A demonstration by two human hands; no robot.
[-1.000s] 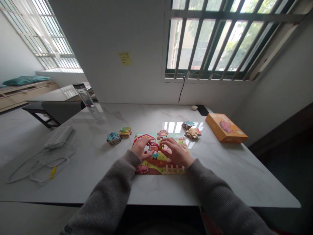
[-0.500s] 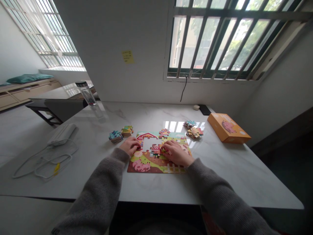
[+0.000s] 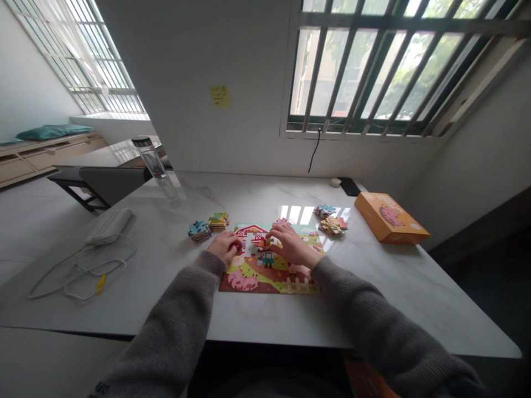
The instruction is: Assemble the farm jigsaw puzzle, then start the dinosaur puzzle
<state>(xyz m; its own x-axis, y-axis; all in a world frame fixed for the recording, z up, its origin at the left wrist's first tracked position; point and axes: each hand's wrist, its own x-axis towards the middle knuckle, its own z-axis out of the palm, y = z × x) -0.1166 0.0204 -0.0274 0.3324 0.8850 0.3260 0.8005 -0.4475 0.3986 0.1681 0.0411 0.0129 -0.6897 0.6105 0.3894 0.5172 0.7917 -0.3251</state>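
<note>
While the puzzle [image 3: 259, 279] lies at lower centre, a strip of bench [image 3: 269, 320] fronts it. The left hand [image 3: 225, 246] curls at the puzzle's left edge, the right hand [image 3: 290, 244] arches over its middle; I cannot tell whether either pinches anything.

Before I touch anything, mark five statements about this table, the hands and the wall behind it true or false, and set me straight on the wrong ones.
1. The orange box lies to the right of the puzzle. True.
2. The left hand is on the bottle. False: it is at the left side of the puzzle.
3. The puzzle shows a gap between the two hands. True.
4. The yellow note is stuck to the window. False: it is on the wall.
5. The stacks of loose pieces are all on the right of the puzzle. False: there are stacks on its left too.
</note>
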